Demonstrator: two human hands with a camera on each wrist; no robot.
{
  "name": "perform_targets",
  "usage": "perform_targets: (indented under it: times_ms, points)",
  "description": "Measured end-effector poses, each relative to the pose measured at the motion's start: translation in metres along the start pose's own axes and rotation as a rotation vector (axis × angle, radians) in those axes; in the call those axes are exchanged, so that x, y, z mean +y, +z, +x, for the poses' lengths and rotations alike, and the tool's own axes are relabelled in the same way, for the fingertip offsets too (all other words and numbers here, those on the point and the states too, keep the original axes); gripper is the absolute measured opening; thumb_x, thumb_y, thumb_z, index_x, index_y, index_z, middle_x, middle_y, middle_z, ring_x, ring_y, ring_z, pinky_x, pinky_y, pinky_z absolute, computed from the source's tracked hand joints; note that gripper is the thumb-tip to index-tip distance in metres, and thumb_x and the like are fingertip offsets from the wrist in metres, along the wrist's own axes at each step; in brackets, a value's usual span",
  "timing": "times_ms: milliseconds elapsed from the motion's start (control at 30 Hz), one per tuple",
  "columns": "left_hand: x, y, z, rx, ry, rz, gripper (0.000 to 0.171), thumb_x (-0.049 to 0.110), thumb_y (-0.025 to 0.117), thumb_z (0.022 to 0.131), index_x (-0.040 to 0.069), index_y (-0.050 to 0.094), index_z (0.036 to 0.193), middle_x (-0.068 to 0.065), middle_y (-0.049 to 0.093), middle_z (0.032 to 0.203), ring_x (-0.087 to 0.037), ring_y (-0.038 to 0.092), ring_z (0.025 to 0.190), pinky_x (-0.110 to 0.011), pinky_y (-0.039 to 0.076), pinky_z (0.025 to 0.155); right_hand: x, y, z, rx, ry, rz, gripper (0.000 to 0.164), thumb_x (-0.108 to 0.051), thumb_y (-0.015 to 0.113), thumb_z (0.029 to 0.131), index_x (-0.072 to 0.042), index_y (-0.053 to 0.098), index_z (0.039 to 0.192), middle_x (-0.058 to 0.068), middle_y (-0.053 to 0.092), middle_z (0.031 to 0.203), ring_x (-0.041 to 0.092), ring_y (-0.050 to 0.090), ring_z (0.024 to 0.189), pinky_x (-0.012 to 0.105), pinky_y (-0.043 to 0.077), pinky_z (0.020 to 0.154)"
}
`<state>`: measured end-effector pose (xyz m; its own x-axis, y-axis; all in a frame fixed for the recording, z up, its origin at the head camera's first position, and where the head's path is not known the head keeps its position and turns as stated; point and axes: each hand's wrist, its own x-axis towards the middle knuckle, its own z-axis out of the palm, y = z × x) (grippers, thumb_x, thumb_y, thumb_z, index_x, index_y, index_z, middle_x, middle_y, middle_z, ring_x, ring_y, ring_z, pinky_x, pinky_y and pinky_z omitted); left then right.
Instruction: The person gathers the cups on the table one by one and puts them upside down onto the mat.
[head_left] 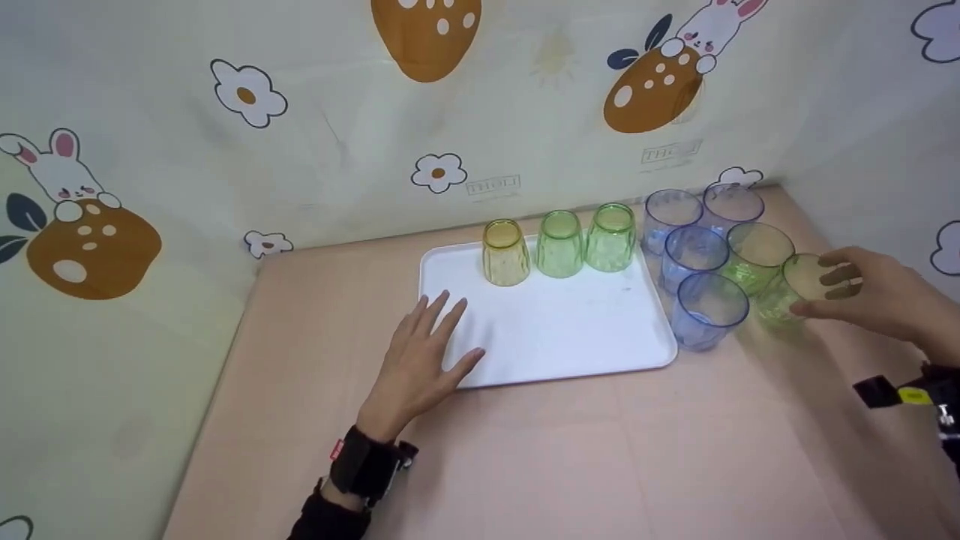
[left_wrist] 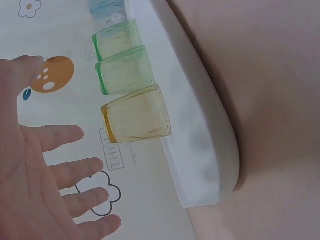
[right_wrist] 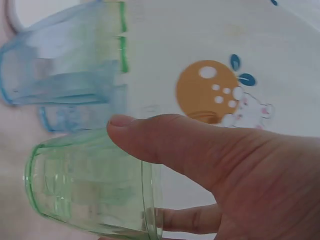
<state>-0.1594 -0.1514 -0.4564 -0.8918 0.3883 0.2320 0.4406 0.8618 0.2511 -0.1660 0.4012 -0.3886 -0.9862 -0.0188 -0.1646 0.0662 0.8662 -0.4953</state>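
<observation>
My right hand (head_left: 889, 296) is at a green glass (head_left: 780, 304) that stands upright at the right. Its thumb lies along the near side by the rim, with fingers curled at the far side. In the right wrist view the thumb overlaps this green glass (right_wrist: 90, 187), and part of the fingers is hidden. My left hand (head_left: 416, 367) is spread over the left edge of a white tray (head_left: 562, 330), holding nothing. A yellow glass (head_left: 506, 259) and two green glasses, one in the middle (head_left: 560, 247) and one right of it (head_left: 611, 240), stand upside down along the tray's back.
Several upright glasses crowd the tray's right side: a front blue glass (head_left: 709, 315), more blue ones behind, and another green glass (head_left: 754, 259). A patterned sheet (head_left: 337, 172) rises behind the table (head_left: 540, 457).
</observation>
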Motion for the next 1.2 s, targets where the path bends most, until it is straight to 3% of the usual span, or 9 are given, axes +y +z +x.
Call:
perform_targets:
  times_ms: [233, 400, 533, 633, 700, 767, 867, 1033, 1200]
  points:
    - [0.002, -0.003, 0.001, -0.004, -0.002, -0.028, 0.073, 0.061, 0.051, 0.1, 0.013, 0.044, 0.155, -0.016, 0.034, 0.16, -0.041, 0.025, 0.147, -0.058, 0.022, 0.116, -0.013, -0.014, -0.011, 0.209, 0.038, 0.139, 0.108, -0.052, 0.074, 0.09, 0.011, 0.016, 0.155, 0.045, 0.036, 0.14, 0.067, 0.038, 0.121, 0.077, 0.038, 0.09]
    - [0.004, -0.005, 0.003, -0.001, 0.001, -0.112, 0.071, 0.059, 0.053, 0.1, 0.011, 0.047, 0.152, -0.016, 0.037, 0.158, -0.041, 0.028, 0.145, -0.054, 0.022, 0.117, -0.029, -0.012, -0.011, 0.276, -0.013, 0.235, 0.104, -0.045, 0.077, 0.09, 0.002, 0.015, 0.16, 0.041, 0.034, 0.147, 0.065, 0.037, 0.126, 0.077, 0.036, 0.093]
    - [0.006, -0.007, 0.003, -0.02, -0.016, -0.154, 0.069, 0.059, 0.052, 0.1, 0.012, 0.049, 0.151, -0.013, 0.038, 0.158, -0.038, 0.029, 0.146, -0.052, 0.022, 0.118, -0.039, -0.006, -0.008, 0.321, -0.068, 0.27, 0.099, -0.037, 0.081, 0.088, -0.002, 0.023, 0.159, 0.036, 0.04, 0.146, 0.06, 0.041, 0.126, 0.073, 0.041, 0.093]
    - [0.007, -0.007, 0.003, -0.026, -0.018, -0.171, 0.068, 0.058, 0.053, 0.1, 0.012, 0.051, 0.149, -0.012, 0.039, 0.158, -0.036, 0.031, 0.145, -0.051, 0.024, 0.117, -0.043, -0.001, -0.007, 0.352, -0.101, 0.267, 0.094, -0.032, 0.083, 0.087, -0.003, 0.028, 0.157, 0.031, 0.045, 0.143, 0.053, 0.047, 0.123, 0.039, 0.054, 0.092]
    - [0.007, -0.008, 0.003, -0.026, -0.015, -0.179, 0.067, 0.058, 0.054, 0.1, 0.012, 0.051, 0.149, -0.011, 0.04, 0.157, -0.036, 0.032, 0.145, -0.05, 0.024, 0.117, -0.046, 0.001, -0.005, 0.365, -0.133, 0.275, 0.09, -0.028, 0.084, 0.087, -0.002, 0.031, 0.156, 0.029, 0.047, 0.141, 0.05, 0.048, 0.12, 0.016, 0.049, 0.082]
    - [0.007, -0.008, 0.003, -0.021, -0.01, -0.187, 0.066, 0.058, 0.053, 0.1, 0.012, 0.052, 0.148, -0.012, 0.041, 0.157, -0.036, 0.033, 0.144, -0.049, 0.024, 0.117, -0.05, 0.003, -0.004, 0.372, -0.154, 0.29, 0.089, -0.024, 0.085, 0.086, -0.002, 0.033, 0.155, 0.028, 0.048, 0.139, 0.048, 0.049, 0.117, 0.002, 0.037, 0.071]
    - [0.008, -0.008, 0.004, -0.021, -0.01, -0.195, 0.068, 0.06, 0.052, 0.1, 0.012, 0.052, 0.148, -0.011, 0.041, 0.157, -0.034, 0.033, 0.145, -0.05, 0.025, 0.117, -0.057, 0.006, -0.002, 0.368, -0.182, 0.313, 0.089, -0.019, 0.086, 0.085, -0.002, 0.034, 0.155, 0.028, 0.049, 0.138, 0.047, 0.049, 0.118, 0.003, 0.041, 0.075]
    - [0.01, -0.006, 0.004, -0.017, -0.002, -0.219, 0.068, 0.06, 0.053, 0.099, 0.012, 0.053, 0.147, -0.011, 0.041, 0.156, -0.033, 0.034, 0.144, -0.049, 0.027, 0.116, -0.07, 0.013, 0.001, 0.351, -0.206, 0.323, 0.09, -0.019, 0.089, 0.081, -0.005, 0.038, 0.154, 0.022, 0.052, 0.136, 0.042, 0.052, 0.118, 0.018, 0.049, 0.092]
    - [0.014, -0.006, 0.005, -0.033, -0.004, -0.24, 0.068, 0.061, 0.053, 0.099, 0.013, 0.052, 0.148, -0.008, 0.041, 0.157, -0.029, 0.033, 0.145, -0.047, 0.028, 0.116, -0.083, 0.023, 0.003, 0.307, -0.251, 0.359, 0.087, -0.021, 0.089, 0.081, -0.007, 0.041, 0.151, 0.018, 0.054, 0.135, 0.036, 0.055, 0.118, 0.014, 0.046, 0.089]
